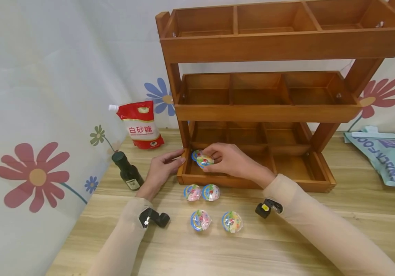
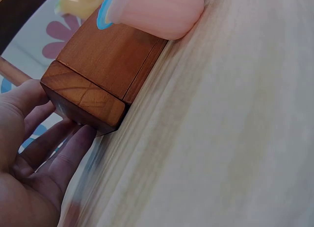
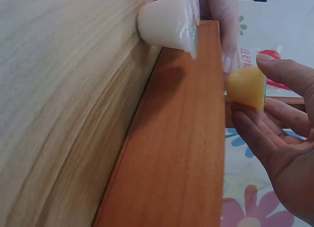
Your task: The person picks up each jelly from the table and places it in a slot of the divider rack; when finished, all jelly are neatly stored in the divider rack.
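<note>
My right hand [image 1: 233, 159] pinches a jelly cup [image 1: 205, 161] over the front left compartment of the wooden rack's lowest tier. Its body is yellow in the right wrist view, where the thumb and fingertips hold it by opposite sides. Another jelly cup [image 1: 195, 155] sits in that compartment, partly covered by the held one. My left hand [image 1: 163, 168] touches the left end of the wooden rack [image 2: 88, 97], fingers extended against it. In front of the rack, two jelly cups [image 1: 211, 192] lie side by side; two more [image 1: 232, 221] lie closer to me, set apart.
The three-tiered rack [image 1: 263, 115] has divided compartments. A dark bottle [image 1: 127, 171] stands left of my left hand, with a red and white sugar bag [image 1: 143, 126] behind it. On the right lies a light blue snack bag [image 1: 385, 153]. A flowered curtain [image 1: 63, 96] hangs behind.
</note>
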The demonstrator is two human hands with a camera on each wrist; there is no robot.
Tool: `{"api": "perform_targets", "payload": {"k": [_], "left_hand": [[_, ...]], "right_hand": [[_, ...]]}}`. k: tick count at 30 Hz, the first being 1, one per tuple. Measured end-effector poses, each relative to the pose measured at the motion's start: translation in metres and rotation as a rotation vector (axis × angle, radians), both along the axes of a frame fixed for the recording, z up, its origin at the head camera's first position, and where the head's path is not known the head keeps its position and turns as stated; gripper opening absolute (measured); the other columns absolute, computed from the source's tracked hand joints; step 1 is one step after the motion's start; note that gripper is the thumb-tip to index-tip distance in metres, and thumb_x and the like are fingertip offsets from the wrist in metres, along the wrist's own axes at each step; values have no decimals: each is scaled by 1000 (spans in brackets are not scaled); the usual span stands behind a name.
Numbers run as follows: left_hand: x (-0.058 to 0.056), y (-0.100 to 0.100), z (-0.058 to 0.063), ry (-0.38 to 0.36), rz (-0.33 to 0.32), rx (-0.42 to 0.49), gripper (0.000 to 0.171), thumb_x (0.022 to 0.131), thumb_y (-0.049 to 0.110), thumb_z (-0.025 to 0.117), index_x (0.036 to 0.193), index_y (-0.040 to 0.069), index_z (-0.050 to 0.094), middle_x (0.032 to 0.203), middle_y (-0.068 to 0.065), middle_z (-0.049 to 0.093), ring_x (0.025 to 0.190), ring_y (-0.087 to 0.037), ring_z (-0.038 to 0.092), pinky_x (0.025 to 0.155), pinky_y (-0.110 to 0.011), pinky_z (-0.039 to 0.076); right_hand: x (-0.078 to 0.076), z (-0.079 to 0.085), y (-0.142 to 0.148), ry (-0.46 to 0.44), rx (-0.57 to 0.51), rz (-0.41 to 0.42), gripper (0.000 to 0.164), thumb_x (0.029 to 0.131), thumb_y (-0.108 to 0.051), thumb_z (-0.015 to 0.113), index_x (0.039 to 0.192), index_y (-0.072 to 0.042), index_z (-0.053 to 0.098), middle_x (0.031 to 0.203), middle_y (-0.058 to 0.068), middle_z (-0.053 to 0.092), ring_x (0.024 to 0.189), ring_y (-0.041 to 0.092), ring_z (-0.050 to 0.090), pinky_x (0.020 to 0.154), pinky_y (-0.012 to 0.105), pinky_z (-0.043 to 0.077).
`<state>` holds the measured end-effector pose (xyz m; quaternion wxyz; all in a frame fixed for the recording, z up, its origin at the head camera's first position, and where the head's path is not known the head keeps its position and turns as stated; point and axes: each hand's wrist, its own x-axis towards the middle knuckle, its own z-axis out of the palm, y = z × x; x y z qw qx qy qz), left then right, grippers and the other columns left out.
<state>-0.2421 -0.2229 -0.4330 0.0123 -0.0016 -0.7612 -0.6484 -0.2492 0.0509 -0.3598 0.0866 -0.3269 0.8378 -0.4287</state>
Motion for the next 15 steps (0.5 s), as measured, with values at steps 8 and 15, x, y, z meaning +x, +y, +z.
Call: {"api": "perform_targets", "payload": {"k": [8, 15], "left_hand": [[1, 1, 2, 1, -8, 5, 40, 100, 15, 77, 139, 6, 71, 140, -13, 68, 112, -19, 72, 89, -27, 62], [1, 1, 2, 0, -6, 13, 40, 100, 14, 77, 138, 6, 72, 139, -12, 69, 111, -19, 72, 88, -27, 62]], "right_hand": [[-9, -9, -9, -20, 16, 25, 48, 95, -25, 85, 134, -3, 69, 125, 10, 71, 114, 28, 69, 98, 38, 60], [-14, -15, -16, -82, 61, 33, 53, 96, -30, 83, 138, -3, 67, 129, 10, 70, 119, 30, 67, 103, 42, 57]]}}
